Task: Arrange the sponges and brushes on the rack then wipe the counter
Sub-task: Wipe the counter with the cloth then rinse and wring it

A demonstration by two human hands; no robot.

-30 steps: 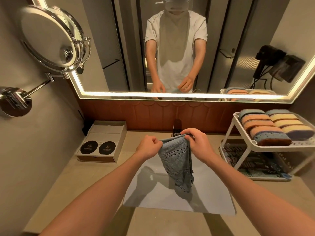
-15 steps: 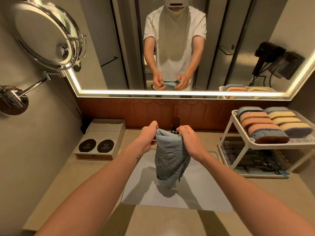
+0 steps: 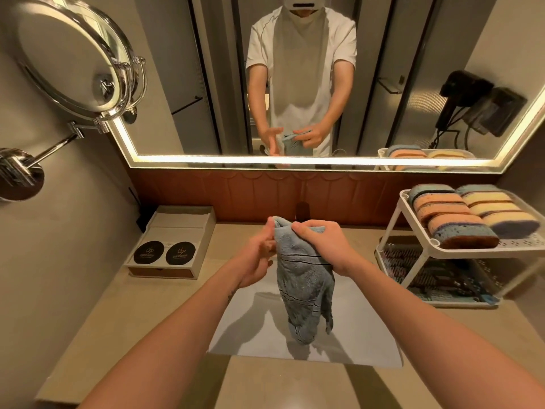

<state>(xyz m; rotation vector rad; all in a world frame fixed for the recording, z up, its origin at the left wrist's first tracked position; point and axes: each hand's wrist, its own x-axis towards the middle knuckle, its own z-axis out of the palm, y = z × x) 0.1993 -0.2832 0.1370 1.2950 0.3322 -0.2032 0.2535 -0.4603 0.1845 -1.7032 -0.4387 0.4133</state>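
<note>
My right hand (image 3: 321, 243) grips the top of a grey-blue striped cloth (image 3: 303, 287), which hangs down over the sink (image 3: 253, 329). Against the cloth's left edge lies my left hand (image 3: 258, 256), thumb up at the top corner and fingers loosened; the mirror shows them nearly straight. At the right stands a white two-tier rack (image 3: 472, 250). Several orange and yellow sponges (image 3: 454, 215) lie in rows on its top shelf. Brushes (image 3: 436, 276) lie on the lower shelf, partly hidden by the upper tier.
A beige counter (image 3: 141, 326) surrounds the sink. A white box (image 3: 177, 231) with two black discs sits at back left. A dark faucet (image 3: 302, 209) stands behind my hands. A round swing-arm mirror (image 3: 67, 60) juts from the left wall.
My hands have come together at the cloth's top, bunching it. My left hand has relaxed its grip, and the cloth now hangs mostly from my right hand.
</note>
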